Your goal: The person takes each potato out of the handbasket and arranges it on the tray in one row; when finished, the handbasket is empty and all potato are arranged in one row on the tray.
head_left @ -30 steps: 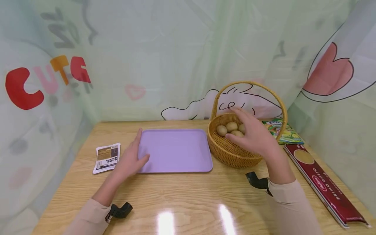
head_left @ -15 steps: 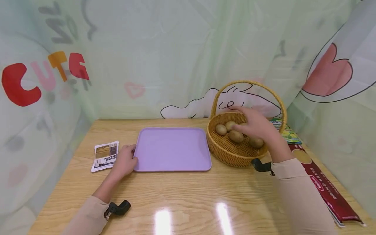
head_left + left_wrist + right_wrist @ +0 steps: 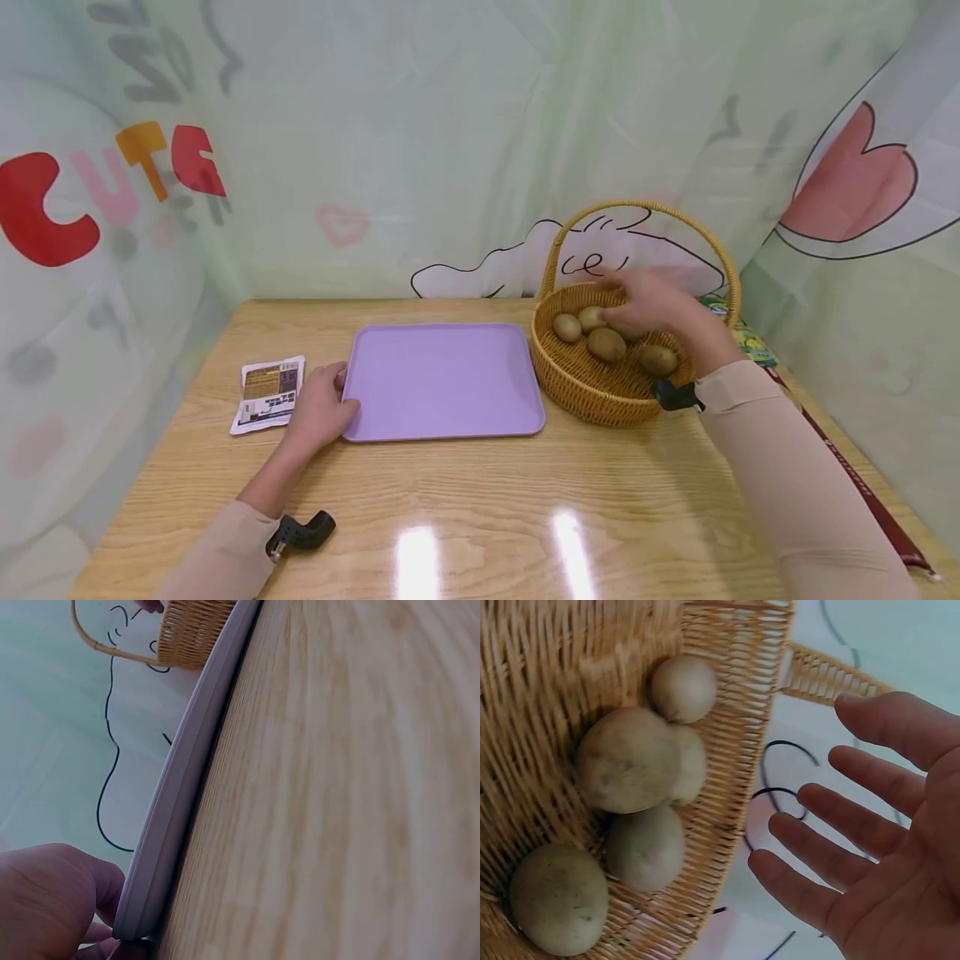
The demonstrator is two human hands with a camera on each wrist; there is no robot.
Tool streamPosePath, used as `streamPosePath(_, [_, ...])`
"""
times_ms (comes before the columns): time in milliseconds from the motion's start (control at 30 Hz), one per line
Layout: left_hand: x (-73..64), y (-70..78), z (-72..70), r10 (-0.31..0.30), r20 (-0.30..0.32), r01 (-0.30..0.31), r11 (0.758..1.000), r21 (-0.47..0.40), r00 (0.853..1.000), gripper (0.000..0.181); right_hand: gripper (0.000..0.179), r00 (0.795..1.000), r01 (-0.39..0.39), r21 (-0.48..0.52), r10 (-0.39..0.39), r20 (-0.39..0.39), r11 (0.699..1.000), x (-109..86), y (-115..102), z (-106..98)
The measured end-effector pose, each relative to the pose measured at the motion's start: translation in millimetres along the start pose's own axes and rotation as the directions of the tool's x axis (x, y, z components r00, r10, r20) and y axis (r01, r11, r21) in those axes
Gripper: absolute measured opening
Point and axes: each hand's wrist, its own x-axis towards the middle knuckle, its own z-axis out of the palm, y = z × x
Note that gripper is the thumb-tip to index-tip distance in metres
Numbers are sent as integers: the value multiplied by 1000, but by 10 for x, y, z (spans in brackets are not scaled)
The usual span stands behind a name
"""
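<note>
A flat purple tray (image 3: 444,379) lies on the wooden table, and my left hand (image 3: 318,408) holds its left edge. In the left wrist view, the thumb is above the tray's rim (image 3: 169,802) and fingers reach beneath its corner. A wicker basket (image 3: 577,397) with a tall handle stands right of the tray, with several brown potatoes (image 3: 606,344) inside. Over the basket's far side is my right hand (image 3: 651,304). Its fingers are spread and hold nothing in the right wrist view, apart from the potatoes.
A small printed pouch (image 3: 267,396) lies left of the tray. Behind the basket, a green packet (image 3: 752,346) is partly hidden. A long dark red package (image 3: 873,508) lies along the right side, mostly behind the right sleeve. A printed curtain (image 3: 390,150) stands behind the table.
My left hand has gone from straight fingers beside the tray to holding its left edge. My right hand has moved slightly right and farther back over the basket, uncovering more potatoes.
</note>
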Motion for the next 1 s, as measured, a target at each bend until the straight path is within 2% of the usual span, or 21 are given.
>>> streamPosePath(133, [-13,-7,15,-20,-9,20,1000,-7,1000,57,48,998,-12,-4,12,57,1000,83,53,42])
streamPosePath(300, [-12,-30,36,-31,-27,31,999,-8,999,56,41,992,31,15,-33,119,999,170,139,118])
streamPosePath(500, [0,-58,61,-26,-55,26,1000,-5,998,56,42,976,14,-1,-14,216,1000,223,183,173])
streamPosePath(733, [-1,-63,69,-21,-59,21,1000,-1,998,57,51,945,-93,-29,97,311,995,239,223,209])
streamPosePath(867, [-3,-62,71,-28,-55,28,1000,-3,998,57,57,939,-82,-15,82,335,997,254,252,237])
streamPosePath(1000, [1,-71,76,-31,-58,31,1000,0,998,57,58,933,-78,41,58,356,996,273,264,268])
